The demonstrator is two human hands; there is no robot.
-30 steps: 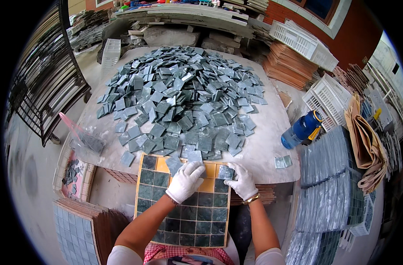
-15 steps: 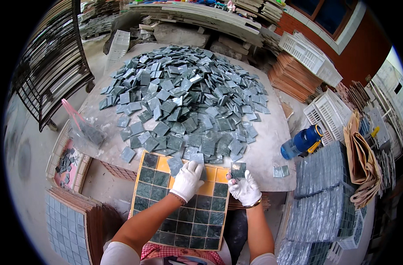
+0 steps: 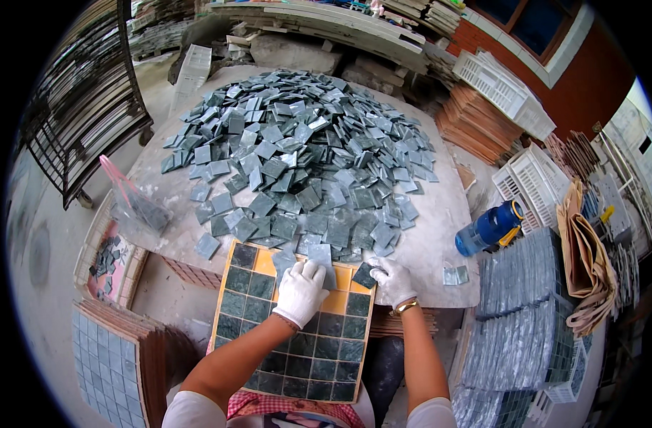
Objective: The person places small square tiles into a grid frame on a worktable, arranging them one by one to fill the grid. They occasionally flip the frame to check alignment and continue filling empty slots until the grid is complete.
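A framed grid tray [image 3: 334, 303] with a yellow base leans between my lap and the table's front edge. Dark green square stone tiles [image 3: 298, 345] fill its lower rows, while yellow shows in part of the upper rows. My left hand [image 3: 301, 291], in a white glove, is closed on greyish tiles [image 3: 319, 254] over the tray's upper middle. At the upper right corner, my right hand [image 3: 393, 281], also gloved, pinches one dark square tile [image 3: 364, 275], tilted against the grid. The fingertips beneath the left-hand tiles are hidden.
A large heap of loose tiles [image 3: 290, 157] covers the table [image 3: 440, 242]. On its right stand a blue bottle [image 3: 488, 228] and stacked tile sheets [image 3: 520, 274]. A clear bag [image 3: 140, 207] sits at the left edge, above tile-faced boards [image 3: 108, 367]. White crates [image 3: 533, 182] are farther right.
My right hand has turned over and shifted slightly left, bringing its tile from upright beside the tray to the upper right corner. My left hand has barely moved.
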